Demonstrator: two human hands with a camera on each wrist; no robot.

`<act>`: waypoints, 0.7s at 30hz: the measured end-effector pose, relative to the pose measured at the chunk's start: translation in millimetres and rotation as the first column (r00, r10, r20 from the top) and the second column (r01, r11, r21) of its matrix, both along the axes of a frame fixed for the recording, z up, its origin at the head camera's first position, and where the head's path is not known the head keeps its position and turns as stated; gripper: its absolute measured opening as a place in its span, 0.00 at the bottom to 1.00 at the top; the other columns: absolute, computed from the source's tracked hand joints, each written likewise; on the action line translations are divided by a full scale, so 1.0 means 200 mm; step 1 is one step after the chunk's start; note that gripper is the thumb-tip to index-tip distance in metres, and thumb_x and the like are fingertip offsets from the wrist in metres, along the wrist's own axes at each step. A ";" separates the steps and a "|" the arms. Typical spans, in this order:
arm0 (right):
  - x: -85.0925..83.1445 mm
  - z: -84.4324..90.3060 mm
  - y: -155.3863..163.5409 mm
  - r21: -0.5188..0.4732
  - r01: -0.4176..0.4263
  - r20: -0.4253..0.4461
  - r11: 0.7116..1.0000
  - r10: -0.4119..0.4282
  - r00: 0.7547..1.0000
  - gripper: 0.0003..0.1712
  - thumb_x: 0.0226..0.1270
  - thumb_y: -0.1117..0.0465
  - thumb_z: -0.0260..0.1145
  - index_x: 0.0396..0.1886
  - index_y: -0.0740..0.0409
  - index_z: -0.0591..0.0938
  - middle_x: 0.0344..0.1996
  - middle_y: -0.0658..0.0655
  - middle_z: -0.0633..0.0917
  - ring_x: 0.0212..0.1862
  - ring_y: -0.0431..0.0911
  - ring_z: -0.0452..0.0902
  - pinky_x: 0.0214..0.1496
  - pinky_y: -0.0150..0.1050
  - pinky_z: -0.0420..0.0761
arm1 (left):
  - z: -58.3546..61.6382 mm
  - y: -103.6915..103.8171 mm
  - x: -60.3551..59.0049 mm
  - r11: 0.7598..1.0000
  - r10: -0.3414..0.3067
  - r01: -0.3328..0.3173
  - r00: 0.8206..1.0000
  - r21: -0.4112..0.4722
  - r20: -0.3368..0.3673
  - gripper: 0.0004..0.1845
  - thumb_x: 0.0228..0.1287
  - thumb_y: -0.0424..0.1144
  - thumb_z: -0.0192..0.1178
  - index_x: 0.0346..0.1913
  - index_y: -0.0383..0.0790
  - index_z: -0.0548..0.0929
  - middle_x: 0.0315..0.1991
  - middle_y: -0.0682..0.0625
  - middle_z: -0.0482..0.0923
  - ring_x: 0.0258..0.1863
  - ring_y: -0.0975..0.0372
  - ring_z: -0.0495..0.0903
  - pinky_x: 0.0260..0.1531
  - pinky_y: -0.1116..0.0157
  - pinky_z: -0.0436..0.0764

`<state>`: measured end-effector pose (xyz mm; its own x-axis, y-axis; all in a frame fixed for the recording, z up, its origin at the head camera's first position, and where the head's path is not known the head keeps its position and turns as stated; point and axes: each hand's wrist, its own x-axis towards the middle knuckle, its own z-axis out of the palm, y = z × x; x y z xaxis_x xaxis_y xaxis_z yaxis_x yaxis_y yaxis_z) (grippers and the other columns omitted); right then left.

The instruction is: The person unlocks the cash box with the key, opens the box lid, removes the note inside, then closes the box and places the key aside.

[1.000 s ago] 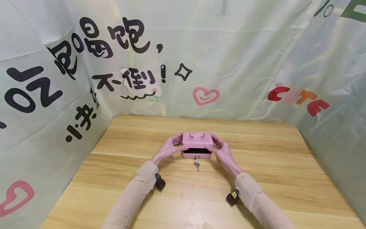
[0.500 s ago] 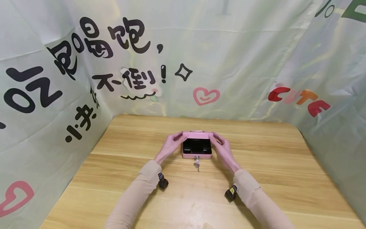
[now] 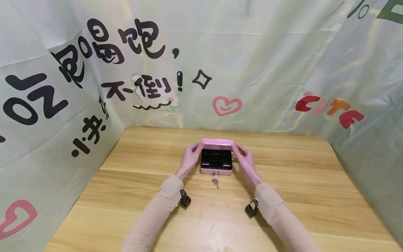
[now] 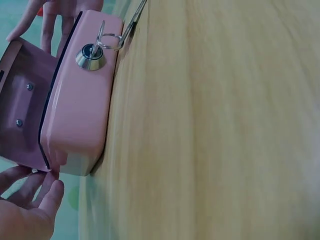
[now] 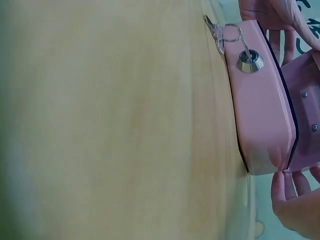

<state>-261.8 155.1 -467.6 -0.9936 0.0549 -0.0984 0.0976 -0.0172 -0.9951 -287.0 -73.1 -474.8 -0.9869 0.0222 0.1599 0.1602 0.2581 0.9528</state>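
A small pink metal box (image 3: pixel 216 171) sits mid-table with its lid (image 3: pixel 218 142) raised toward the far side, showing a black tray (image 3: pixel 216 159) inside. A key on a ring (image 3: pixel 215 179) hangs from the front lock (image 4: pixel 90 56). My left hand (image 3: pixel 190 157) grips the lid's left end and my right hand (image 3: pixel 244 159) grips its right end. In the left wrist view the left hand's fingertips (image 4: pixel 50 192) pinch the lid's corner beside the box (image 4: pixel 80 110). The right wrist view shows the box (image 5: pixel 260 115), its lock (image 5: pixel 250 61) and the right hand's fingertips (image 5: pixel 285 187) at the lid's edge.
The wooden table (image 3: pixel 283 196) is closed in on three sides by pale printed cloth walls (image 3: pixel 252 70). Black wrist cameras (image 3: pixel 185 200) sit under both beige sleeves near the table surface.
Both hands have swung the lid from barely raised up and back to nearly upright, uncovering the black tray. My forearms have moved a little forward. The box itself has stayed in place.
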 end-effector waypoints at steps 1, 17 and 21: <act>-0.01 0.00 0.00 -0.001 0.007 -0.003 1.000 -0.007 1.000 0.40 0.73 0.39 0.60 0.74 0.60 0.68 0.69 0.66 0.75 0.59 0.55 0.78 0.70 0.45 0.78 | 0.00 0.00 0.00 1.000 0.002 -0.002 1.000 0.009 0.002 0.27 0.76 0.52 0.54 0.59 0.29 0.81 0.58 0.33 0.82 0.60 0.45 0.82 0.64 0.52 0.81; -0.05 0.00 -0.02 -0.088 0.047 -0.001 0.995 -0.047 0.999 0.34 0.77 0.47 0.58 0.70 0.66 0.71 0.67 0.71 0.75 0.61 0.54 0.80 0.69 0.41 0.79 | -0.04 0.03 -0.01 0.999 -0.025 0.025 1.000 0.047 0.005 0.28 0.79 0.49 0.49 0.67 0.30 0.74 0.66 0.32 0.74 0.68 0.44 0.75 0.71 0.51 0.73; -0.06 0.00 -0.02 -0.105 0.041 -0.007 0.994 -0.042 0.999 0.32 0.78 0.49 0.57 0.71 0.67 0.70 0.68 0.72 0.74 0.64 0.57 0.77 0.71 0.43 0.77 | -0.05 0.03 -0.01 0.997 -0.041 0.040 0.999 0.069 0.009 0.28 0.79 0.49 0.49 0.69 0.30 0.72 0.68 0.33 0.72 0.70 0.44 0.72 0.73 0.51 0.70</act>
<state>-273.2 151.7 -467.8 -0.9916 0.0862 -0.0968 0.0856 -0.1253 -0.9884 -288.7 -66.3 -485.1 -0.9870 0.0512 0.1522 0.1592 0.1855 0.9697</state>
